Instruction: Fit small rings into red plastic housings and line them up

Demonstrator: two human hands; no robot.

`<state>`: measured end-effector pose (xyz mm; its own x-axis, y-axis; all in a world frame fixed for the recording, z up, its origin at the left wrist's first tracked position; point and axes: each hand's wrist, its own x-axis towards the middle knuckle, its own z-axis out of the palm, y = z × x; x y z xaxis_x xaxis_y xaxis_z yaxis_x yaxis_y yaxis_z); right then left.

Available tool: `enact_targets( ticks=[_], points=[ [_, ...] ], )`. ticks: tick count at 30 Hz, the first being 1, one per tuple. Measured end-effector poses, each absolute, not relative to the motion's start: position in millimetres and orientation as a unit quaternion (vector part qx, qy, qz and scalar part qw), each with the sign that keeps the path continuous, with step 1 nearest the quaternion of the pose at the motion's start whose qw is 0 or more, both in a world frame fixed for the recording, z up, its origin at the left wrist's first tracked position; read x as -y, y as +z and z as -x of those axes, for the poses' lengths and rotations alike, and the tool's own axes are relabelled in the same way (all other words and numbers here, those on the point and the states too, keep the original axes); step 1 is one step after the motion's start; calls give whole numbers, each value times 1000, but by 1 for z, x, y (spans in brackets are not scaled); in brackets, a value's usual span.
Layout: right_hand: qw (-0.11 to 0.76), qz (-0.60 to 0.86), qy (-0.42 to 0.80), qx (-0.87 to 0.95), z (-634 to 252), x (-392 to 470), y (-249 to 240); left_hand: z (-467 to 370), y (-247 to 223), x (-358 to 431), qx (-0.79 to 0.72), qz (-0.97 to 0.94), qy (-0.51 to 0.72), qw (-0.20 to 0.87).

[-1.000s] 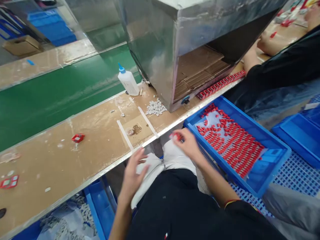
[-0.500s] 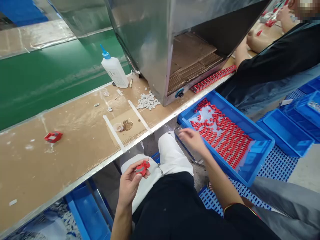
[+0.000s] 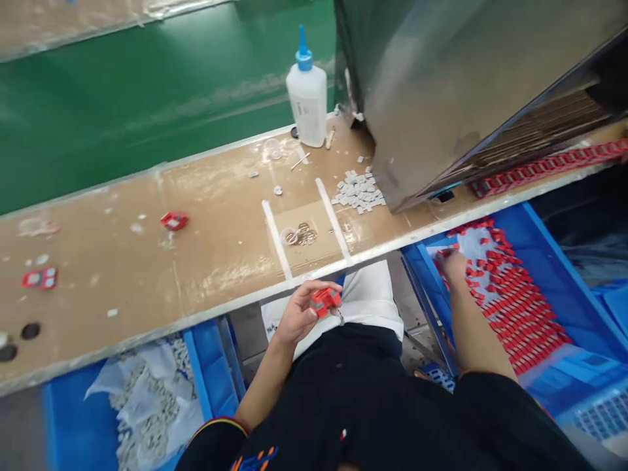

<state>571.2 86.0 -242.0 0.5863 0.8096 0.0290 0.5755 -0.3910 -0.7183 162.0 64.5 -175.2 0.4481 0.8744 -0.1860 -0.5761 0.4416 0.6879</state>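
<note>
Between the thumb and fingers of my left hand point(image 3: 300, 313) is a small red and grey part point(image 3: 326, 301), held above my lap near the bench edge. My right hand point(image 3: 452, 263) reaches down into the blue bin point(image 3: 564, 265) on the right, at its near-left corner among small red pieces point(image 3: 523, 307). Its fingers are blurred and partly hidden, so whether they hold a piece does not show. Many of the red pieces lie in rows on white sheeting; others are loose.
On the bench point(image 3: 210, 261) stand a white bottle point(image 3: 308, 104) with a blue nozzle, a pile of grey pieces point(image 3: 359, 191) and red parts point(image 3: 174, 220). A metal hood point(image 3: 441, 98) rises at right. A blue bin point(image 3: 78, 412) of grey pieces sits lower left.
My right hand has moved from above my lap into the bin of red pieces. My left hand still holds the red and grey part. The view has shifted left.
</note>
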Motion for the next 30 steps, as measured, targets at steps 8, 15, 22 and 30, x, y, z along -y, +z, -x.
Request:
enact_targets(
  ticks=[8,15,22,30],
  points=[
    [459,725,292,423,-459,6,-167,-170,-176,-26,-269,-370,493,740],
    [499,513,450,534,-342,17,-119,-173,-160,-5,-316,-427,507,679],
    [481,499,436,574,-341,-1,-119,-158,-148,-9,-350,-455,497,650],
    [467,497,381,624,-335,-23,-111,-150,-141,-25,-387,-468,481,632]
  ],
)
